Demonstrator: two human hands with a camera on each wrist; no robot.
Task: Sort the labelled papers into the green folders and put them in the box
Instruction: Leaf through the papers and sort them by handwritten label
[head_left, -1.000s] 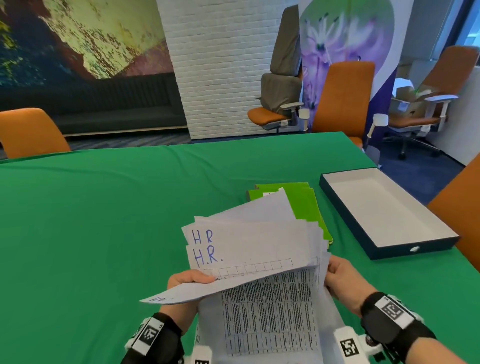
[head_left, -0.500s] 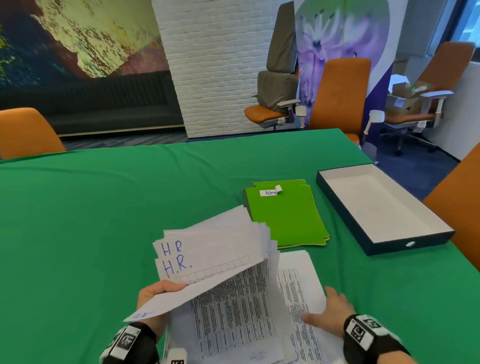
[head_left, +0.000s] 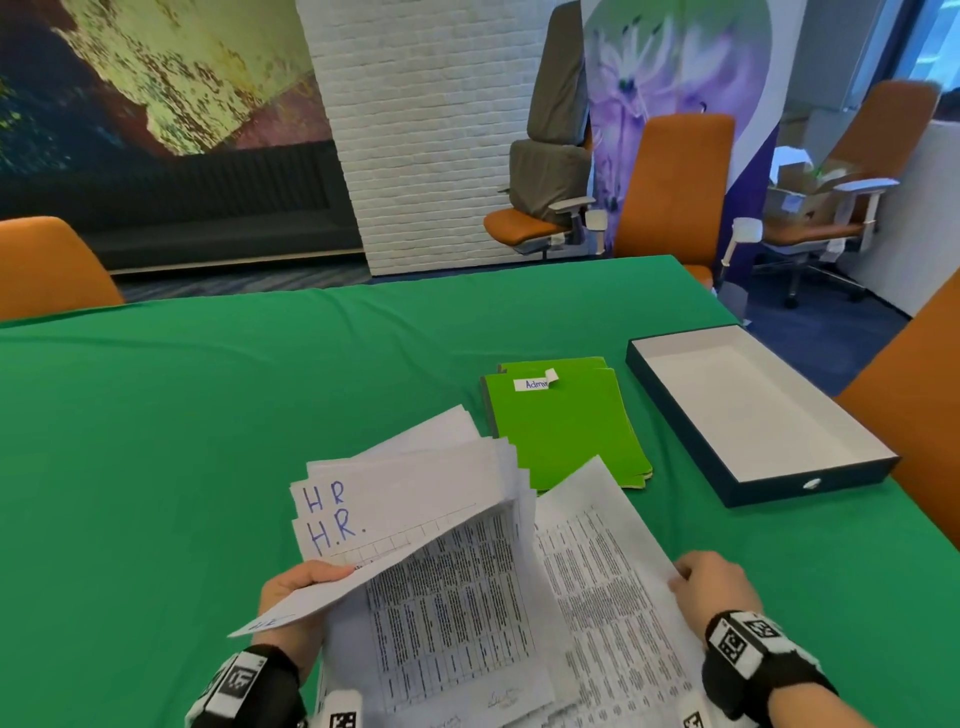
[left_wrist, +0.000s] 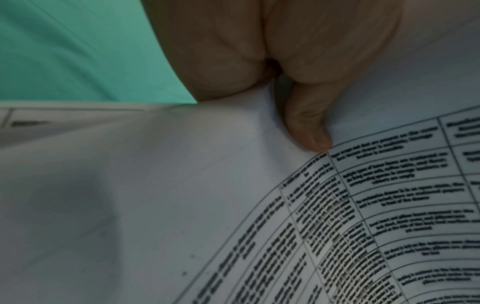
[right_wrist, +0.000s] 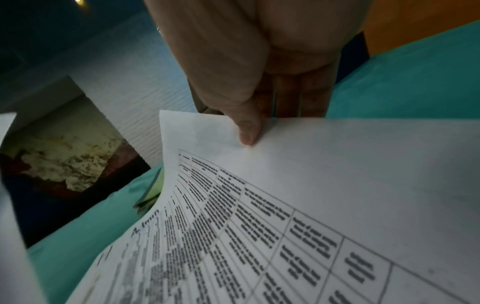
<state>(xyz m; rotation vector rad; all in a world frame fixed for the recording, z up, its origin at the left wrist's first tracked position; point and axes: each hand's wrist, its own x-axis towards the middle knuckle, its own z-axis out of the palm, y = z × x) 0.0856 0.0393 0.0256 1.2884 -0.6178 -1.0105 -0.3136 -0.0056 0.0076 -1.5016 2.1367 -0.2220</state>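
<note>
Two hands work a loose sheaf above the green table (head_left: 208, 415): the left hand (head_left: 301, 597) pinches the fanned HR papers (head_left: 395, 499), the right hand (head_left: 711, 587) pinches one Admin sheet (head_left: 597, 561). Beyond lie the green folders (head_left: 566, 426), then the open box (head_left: 810, 483). A slack grip could spill the fan and mix the labels.

The head view looks forward and down from above the near edge of the desk (head_left: 208, 415), taking in the fanned papers (head_left: 415, 493) close below and the room beyond the desk's far edge. Each wrist view sits very near the papers, looking along its thumb (left_wrist: 309, 127) (right_wrist: 246, 127) pressed on a printed sheet. All three views share those sheets and the desk's green cloth.
</note>
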